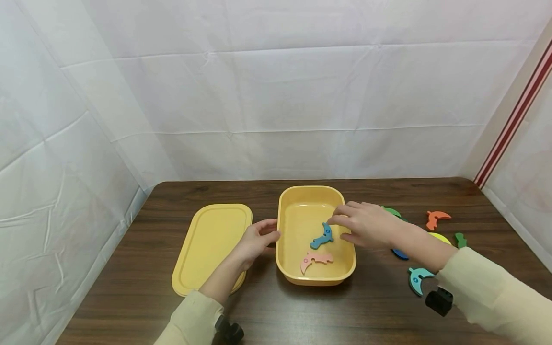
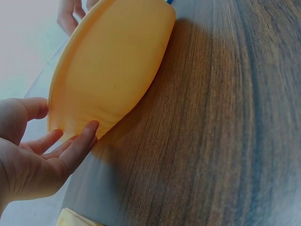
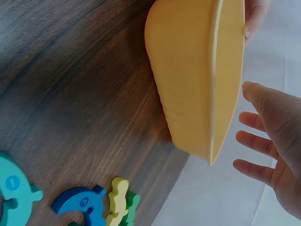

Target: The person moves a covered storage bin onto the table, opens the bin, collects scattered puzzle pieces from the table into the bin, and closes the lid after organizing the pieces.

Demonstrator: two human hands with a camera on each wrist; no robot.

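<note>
White sheeting [image 1: 276, 91] stood behind the dark wood-grain counter [image 1: 323, 314], in the middle of which sat a deep yellow tub [image 1: 302, 215]; a flat yellow lid [image 1: 213, 244] lay to its left, only a corner of it entering the left wrist view. The left hand [image 1: 255, 242], its forearm coming from the near left, was at the tub's left wall; the left wrist view alone revealed how its slack, outstretched fingers met the outside of that wall, the thumb up by the rim. The right hand [image 1: 366, 220] was released, grasping nothing: from the head it seemed to cover the tub's right rim, while the right wrist view showed its fingers spread apart. Only the head view looked into the tub, where a blue piece [image 1: 323, 237] lay toward the right and a pink piece [image 1: 316, 258] at the near end. On the counter to the right lay a teal piece [image 1: 415, 280], whose "1" could be read only from the right wrist, and, farther off, an orange piece [image 1: 435, 218]. The right arm partly hid a dark blue piece [image 3: 84, 202] and a yellow piece [image 3: 117, 200] from the head; the right wrist view showed more of both.
</note>
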